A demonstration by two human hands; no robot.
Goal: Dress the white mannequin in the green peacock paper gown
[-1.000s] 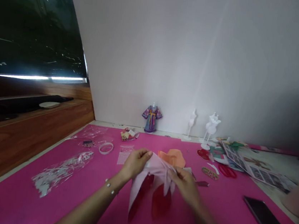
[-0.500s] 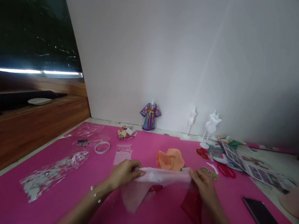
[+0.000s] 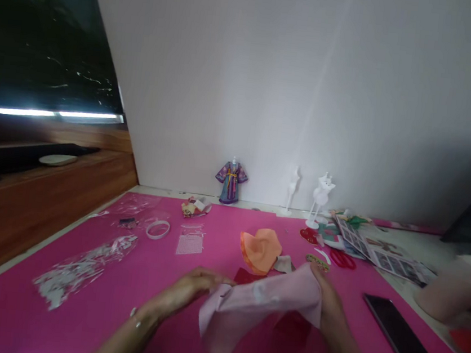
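A piece of pale pink fabric (image 3: 264, 301) is stretched between my two hands above the pink mat (image 3: 119, 305). My left hand (image 3: 195, 286) grips its left end, and a loose flap hangs below. At the right end, my right hand (image 3: 327, 300) has hold of the upper corner, its fingers partly behind the cloth. Red fabric (image 3: 245, 277) lies on the mat behind and beneath the pink piece. Just beyond sit a crumpled orange cloth (image 3: 262, 248) and a small greyish scrap (image 3: 283, 263).
A doll robe on a stand (image 3: 231, 181) and white mannequins (image 3: 320, 195) stand by the wall. On the left lie a bag of white pieces (image 3: 80, 272) and a tape roll (image 3: 157, 229). Red-handled scissors (image 3: 342, 259), printed sheets (image 3: 379, 255) and a phone (image 3: 408, 340) are on the right.
The pink fabric has tilted, its right end now higher and its face opened out toward me. Both hands have shifted slightly, and the view has turned a little to the right.
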